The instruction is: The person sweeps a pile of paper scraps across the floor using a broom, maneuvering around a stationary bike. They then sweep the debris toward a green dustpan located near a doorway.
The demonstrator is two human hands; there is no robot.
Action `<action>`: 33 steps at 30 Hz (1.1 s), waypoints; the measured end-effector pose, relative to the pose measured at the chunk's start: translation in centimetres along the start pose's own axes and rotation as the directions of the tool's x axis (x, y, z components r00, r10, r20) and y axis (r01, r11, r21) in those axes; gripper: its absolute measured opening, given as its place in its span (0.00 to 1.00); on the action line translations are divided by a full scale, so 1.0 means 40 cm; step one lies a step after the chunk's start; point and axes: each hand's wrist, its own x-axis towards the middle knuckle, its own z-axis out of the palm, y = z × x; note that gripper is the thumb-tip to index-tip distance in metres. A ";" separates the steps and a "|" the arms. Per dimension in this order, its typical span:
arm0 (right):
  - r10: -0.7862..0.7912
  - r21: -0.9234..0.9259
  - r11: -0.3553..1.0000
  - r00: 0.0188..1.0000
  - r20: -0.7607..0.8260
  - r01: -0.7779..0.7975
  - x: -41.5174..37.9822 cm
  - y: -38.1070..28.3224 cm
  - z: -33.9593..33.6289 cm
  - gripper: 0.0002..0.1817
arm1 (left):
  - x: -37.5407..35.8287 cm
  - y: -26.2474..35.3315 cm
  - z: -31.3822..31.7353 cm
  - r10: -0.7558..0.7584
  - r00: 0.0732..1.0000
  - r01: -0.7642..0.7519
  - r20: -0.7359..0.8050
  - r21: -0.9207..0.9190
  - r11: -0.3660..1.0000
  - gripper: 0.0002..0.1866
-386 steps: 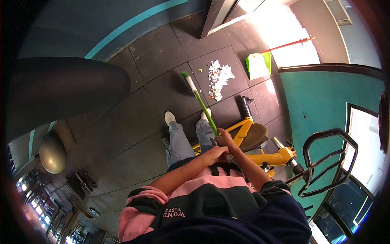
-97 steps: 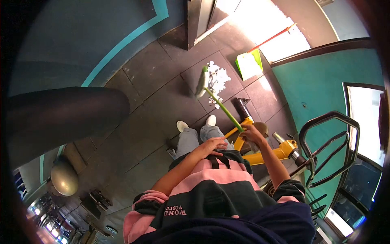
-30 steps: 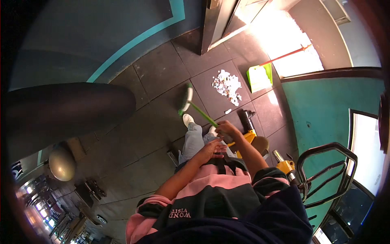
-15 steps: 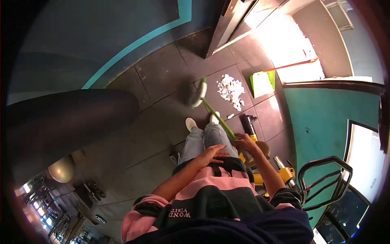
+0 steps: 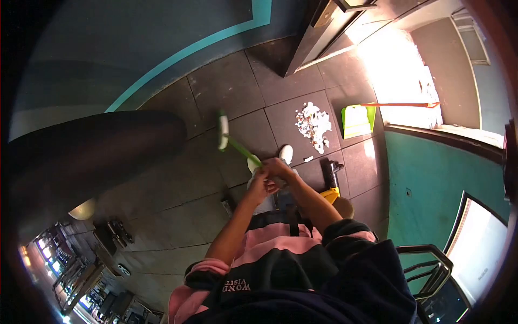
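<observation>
A green broom [image 5: 243,150] slants to the upper left from my hands, its white and green head close to the floor. My right hand [image 5: 277,168] is wrapped round the upper end of its handle. Just beside it, my left hand [image 5: 261,186] touches the same handle end, its fingers curled close to it. To the right of the broom head, beyond my shoes, a pile of white scraps and small debris [image 5: 314,126] lies on dark tiles. Right of the pile stands a green dustpan [image 5: 358,121] with a red handle.
An open door [image 5: 307,46] stands at the top, beside a bright doorway. A dark rounded padded shape [image 5: 97,156] fills the left. Near my feet on the right are a black and yellow tool [image 5: 332,175] and a metal frame [image 5: 431,259].
The broom head has swung left, away from the pile. Both hands have moved forward and come together at the handle; the free hand has left my waist.
</observation>
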 end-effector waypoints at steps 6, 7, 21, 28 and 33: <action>0.760 0.870 0.108 0.604 0.240 -0.482 -0.304 0.044 -0.192 0.13 | 0.094 -0.119 0.235 -0.100 0.964 0.033 0.247 0.261 0.965 0.23; 0.761 0.900 -0.043 0.570 0.311 -0.434 -0.345 0.047 -0.207 0.15 | 0.087 -0.129 0.269 -0.097 0.963 0.030 0.249 0.260 0.965 0.23; 0.202 0.690 0.699 0.978 0.061 -0.187 -0.185 -0.025 -0.165 0.13 | -0.162 0.075 0.155 -0.266 0.877 0.193 0.400 0.212 0.958 0.20; -0.097 0.601 0.786 0.989 -0.108 0.143 0.286 -0.143 0.024 0.09 | -0.132 0.258 -0.210 -0.096 0.988 0.099 0.119 -0.019 0.995 0.13; -0.184 0.253 0.945 0.976 -0.114 0.207 0.330 -0.082 0.059 0.10 | -0.078 0.318 -0.228 -0.078 0.964 0.088 0.254 -0.025 0.996 0.09</action>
